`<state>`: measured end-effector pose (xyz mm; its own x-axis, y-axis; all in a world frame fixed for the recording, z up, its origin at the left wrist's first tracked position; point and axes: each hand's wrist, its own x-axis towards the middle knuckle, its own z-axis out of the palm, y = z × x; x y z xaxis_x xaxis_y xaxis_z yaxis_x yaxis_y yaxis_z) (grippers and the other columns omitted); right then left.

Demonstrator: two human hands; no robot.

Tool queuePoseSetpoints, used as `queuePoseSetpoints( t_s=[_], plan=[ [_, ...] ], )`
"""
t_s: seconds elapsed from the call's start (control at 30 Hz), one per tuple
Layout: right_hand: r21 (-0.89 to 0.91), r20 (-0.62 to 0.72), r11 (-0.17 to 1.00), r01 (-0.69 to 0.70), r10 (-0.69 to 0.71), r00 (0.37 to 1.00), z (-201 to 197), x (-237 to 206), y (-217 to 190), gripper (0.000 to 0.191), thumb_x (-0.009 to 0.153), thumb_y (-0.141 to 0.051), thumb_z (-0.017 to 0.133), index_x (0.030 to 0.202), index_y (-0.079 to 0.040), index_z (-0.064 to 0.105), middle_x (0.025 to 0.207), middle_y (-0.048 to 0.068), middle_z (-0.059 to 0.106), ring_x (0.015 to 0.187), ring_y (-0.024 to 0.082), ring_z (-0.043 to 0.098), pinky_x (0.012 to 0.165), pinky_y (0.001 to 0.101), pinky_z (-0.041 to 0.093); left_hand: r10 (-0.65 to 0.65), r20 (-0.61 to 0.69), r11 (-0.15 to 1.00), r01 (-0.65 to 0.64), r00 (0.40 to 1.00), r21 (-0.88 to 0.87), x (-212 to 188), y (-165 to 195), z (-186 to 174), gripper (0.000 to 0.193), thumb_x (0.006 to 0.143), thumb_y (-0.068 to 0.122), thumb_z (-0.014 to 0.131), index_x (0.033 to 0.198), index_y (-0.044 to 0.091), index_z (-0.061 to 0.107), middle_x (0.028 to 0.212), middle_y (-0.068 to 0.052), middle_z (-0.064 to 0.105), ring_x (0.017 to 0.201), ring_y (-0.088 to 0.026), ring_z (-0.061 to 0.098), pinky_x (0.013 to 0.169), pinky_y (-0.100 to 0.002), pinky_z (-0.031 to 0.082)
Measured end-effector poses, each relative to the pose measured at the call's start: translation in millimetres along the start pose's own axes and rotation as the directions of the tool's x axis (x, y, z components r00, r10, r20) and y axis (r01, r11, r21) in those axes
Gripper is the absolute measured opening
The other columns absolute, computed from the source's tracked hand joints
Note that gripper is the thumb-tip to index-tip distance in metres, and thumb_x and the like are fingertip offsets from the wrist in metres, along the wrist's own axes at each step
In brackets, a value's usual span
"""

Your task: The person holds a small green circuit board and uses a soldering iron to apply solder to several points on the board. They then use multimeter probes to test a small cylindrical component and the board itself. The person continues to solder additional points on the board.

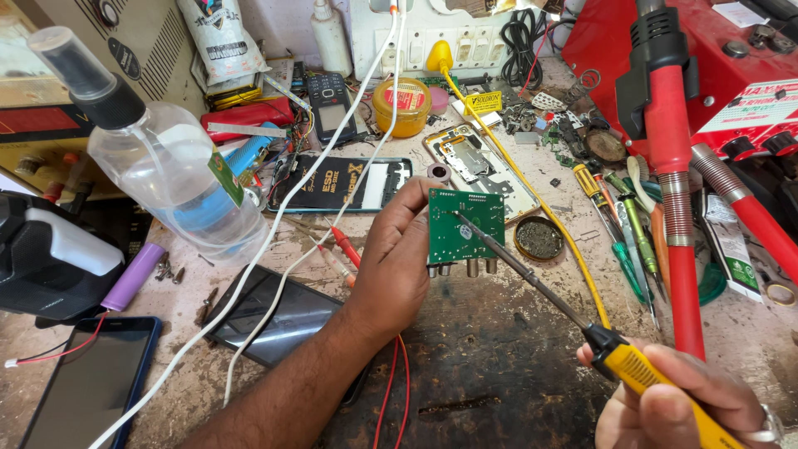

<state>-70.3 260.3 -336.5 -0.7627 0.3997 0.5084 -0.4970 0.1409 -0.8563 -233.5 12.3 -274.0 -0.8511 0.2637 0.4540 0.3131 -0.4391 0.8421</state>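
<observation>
The left hand (397,258) comes in from the lower left, forearm slanting up across the bench (490,357), wrist bent so the back of the hand faces the camera. Its fingers are clamped on the left edge of a small green board (465,226), held upright just above the bench at the middle of the view, with the thumb over the board's upper left corner and a row of metal sockets along its lower edge. The right hand (673,407) sits at the lower right corner, fist closed round the yellow handle of a soldering iron (582,320). The iron slants up and to the left, and its thin tip rests on the face of the board near its upper left. A yellow cord (532,195) runs from the iron's handle up the bench to the sockets at the back. Just right of the board lies a round tin (539,238); behind it, an opened phone (478,162). A clear spray bottle (166,158) stands at the left, well apart from both hands, and a red hot-air wand (669,166) hangs at the right.
</observation>
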Motion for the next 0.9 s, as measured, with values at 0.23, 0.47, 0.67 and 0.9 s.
queuePoseSetpoints(
  t_s=[0.23, 0.47, 0.67, 0.9],
  plan=[
    [-0.246, 0.179, 0.946, 0.211, -0.169, 0.969, -9, 7, 10, 0.024, 0.115, -0.025, 0.062, 0.121, -0.002, 0.058, 0.122, 0.024, 0.072, 0.094, 0.017, 0.073, 0.087, 0.0240, 0.059, 0.028, 0.010, 0.994, -0.029, 1.000, 0.107, -1, 9, 2, 0.027, 0.110, 0.014, 0.038, 0.118, 0.001, 0.060, 0.105, -0.002, 0.064, 0.095, -0.006, 0.055, 0.087, -0.025, 0.048],
    [0.163, 0.019, 0.987, -0.013, 0.010, 1.000, 0, 4, 6, 0.023, 0.113, -0.015, 0.061, 0.123, 0.005, 0.058, 0.118, 0.027, 0.069, 0.092, 0.030, 0.071, 0.090, 0.0490, 0.059, 0.100, -0.022, 0.940, -0.088, 0.995, 0.330, -3, 17, 5, 0.026, 0.111, 0.016, 0.037, 0.109, 0.002, 0.060, 0.094, -0.003, 0.064, 0.087, -0.007, 0.056, 0.079, -0.027, 0.049],
    [0.335, 0.002, 0.942, -0.002, 0.002, 1.000, 3, 5, 9, 0.021, 0.114, -0.010, 0.062, 0.122, 0.010, 0.060, 0.111, 0.026, 0.068, 0.104, 0.039, 0.073, 0.111, 0.0679, 0.056, 0.124, -0.084, 0.909, -0.079, 0.989, 0.410, -2, 18, 7, 0.026, 0.110, 0.015, 0.038, 0.107, 0.002, 0.060, 0.088, -0.005, 0.064, 0.081, -0.009, 0.057, 0.073, -0.029, 0.048],
    [0.356, -0.010, 0.934, -0.013, 0.018, 1.000, 3, 4, 13, 0.020, 0.115, -0.010, 0.063, 0.120, 0.009, 0.061, 0.112, 0.025, 0.070, 0.103, 0.035, 0.073, 0.110, 0.0692, 0.056, 0.108, -0.099, 0.899, -0.055, 0.989, 0.434, -3, 18, 8, 0.026, 0.109, 0.017, 0.038, 0.103, 0.002, 0.059, 0.082, -0.006, 0.061, 0.076, -0.011, 0.055, 0.070, -0.031, 0.047]
  ],
)
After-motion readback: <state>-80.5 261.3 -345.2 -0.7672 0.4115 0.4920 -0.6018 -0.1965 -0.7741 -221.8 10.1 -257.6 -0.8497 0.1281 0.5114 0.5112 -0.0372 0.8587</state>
